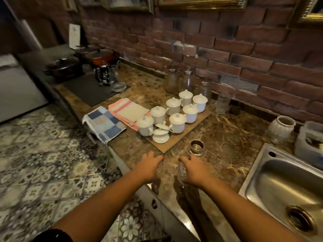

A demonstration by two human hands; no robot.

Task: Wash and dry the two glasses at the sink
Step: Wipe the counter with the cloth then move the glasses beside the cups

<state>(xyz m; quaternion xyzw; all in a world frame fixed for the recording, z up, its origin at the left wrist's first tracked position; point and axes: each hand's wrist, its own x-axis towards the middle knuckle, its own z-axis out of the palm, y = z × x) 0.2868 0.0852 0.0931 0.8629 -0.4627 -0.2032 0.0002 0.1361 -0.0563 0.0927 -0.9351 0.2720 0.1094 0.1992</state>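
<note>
Glasses: two clear ones, blurred; the left glass (159,170) and the right glass (181,172) are side by side with a gap between them, over the front edge of the countertop (227,137), left of the sink (272,173). Whether they rest on the stone I cannot tell.
Left hand (149,165): fingers curled round the left glass from its outer side.
Right hand (194,170): wrapped round the right glass in the same way.
Metal cup (197,147): upright, mouth open, just beyond the right hand.
Sink: stainless steel, set into the counter at the right, drain near the front.
Countertop: brown veined marble, glossy.
Board (188,132): brown, behind the hands, carrying white lidded cups (177,120).
Cloths: blue checked cloth (104,124) hanging over the counter edge, pink-striped cloth (128,110) beside it, touching the board.
Back of counter: glass jars (187,81) and a clear tumbler (222,105) by the wall; a white ribbed jar (281,128) behind the sink.
Far left: French press (104,75) on a dark mat (90,90), pots beyond.
Wall (227,49): rough red brick, gilt frames above.
Floor (43,163): patterned blue and cream tiles.
</note>
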